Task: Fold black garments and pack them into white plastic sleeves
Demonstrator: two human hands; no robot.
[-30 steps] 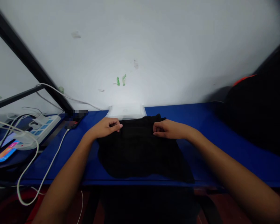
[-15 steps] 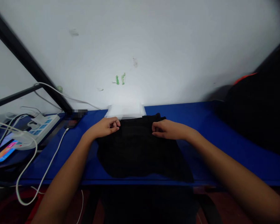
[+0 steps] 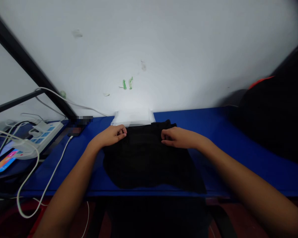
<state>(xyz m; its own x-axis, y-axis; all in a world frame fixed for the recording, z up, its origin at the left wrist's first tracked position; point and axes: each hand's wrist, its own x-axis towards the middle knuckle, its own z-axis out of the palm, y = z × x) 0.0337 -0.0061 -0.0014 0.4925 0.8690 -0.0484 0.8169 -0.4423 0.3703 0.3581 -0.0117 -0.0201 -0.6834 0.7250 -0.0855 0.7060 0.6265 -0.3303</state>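
Note:
A black cloth [image 3: 149, 158] lies spread on the blue table [image 3: 213, 132], its lower side reaching close to the front edge. My left hand [image 3: 113, 135] has its fingers curled on the cloth's upper left corner. Opposite it, my right hand [image 3: 175, 137] pinches the upper right part of the same cloth. Small folds stand up in the fabric just behind my right hand. Touching or close behind the cloth's far edge is a stack of clear plastic bags [image 3: 132, 118] against the wall.
On the left are a white power strip [image 3: 46, 135], looping white cables, a lit phone [image 3: 6, 161] and a dark device [image 3: 76, 127] with a cable. A large black object [image 3: 273, 115] with an orange edge fills the right side. A black frame rises at the left.

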